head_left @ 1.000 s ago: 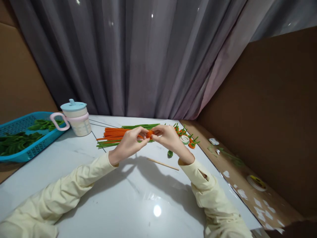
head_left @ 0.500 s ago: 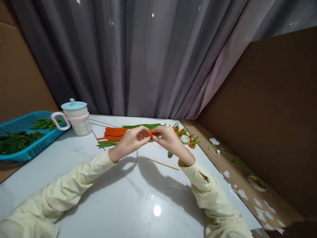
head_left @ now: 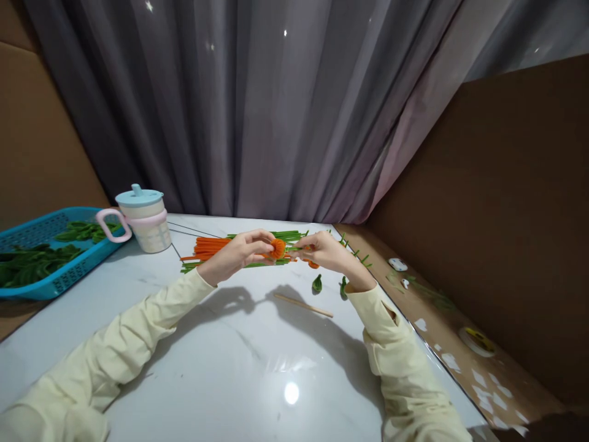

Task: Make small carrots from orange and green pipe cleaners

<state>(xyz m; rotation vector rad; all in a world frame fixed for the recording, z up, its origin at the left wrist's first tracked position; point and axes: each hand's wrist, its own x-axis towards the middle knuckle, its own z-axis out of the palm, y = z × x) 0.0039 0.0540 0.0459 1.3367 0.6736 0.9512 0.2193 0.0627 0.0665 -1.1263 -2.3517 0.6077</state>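
Note:
My left hand [head_left: 239, 253] pinches a small coiled orange pipe-cleaner piece [head_left: 277, 248] above the white table [head_left: 221, 362]. My right hand [head_left: 324, 250] grips the end of the same piece from the right, fingers closed on a thin green stem. Behind both hands lies a bundle of straight orange pipe cleaners [head_left: 209, 246] on top of green pipe cleaners [head_left: 271, 235]. Both arms wear pale yellow sleeves.
A wooden stick [head_left: 302, 304] and two small green leaf pieces [head_left: 317, 283] lie in front of my hands. A blue basket [head_left: 41, 253] with green leaves and a lidded cup [head_left: 143, 218] stand at the left. A cardboard wall [head_left: 497, 209] closes off the right side.
My hands have lifted slightly and moved apart. The right hand has shifted right and now covers the white tape roll and the small orange pieces that showed earlier.

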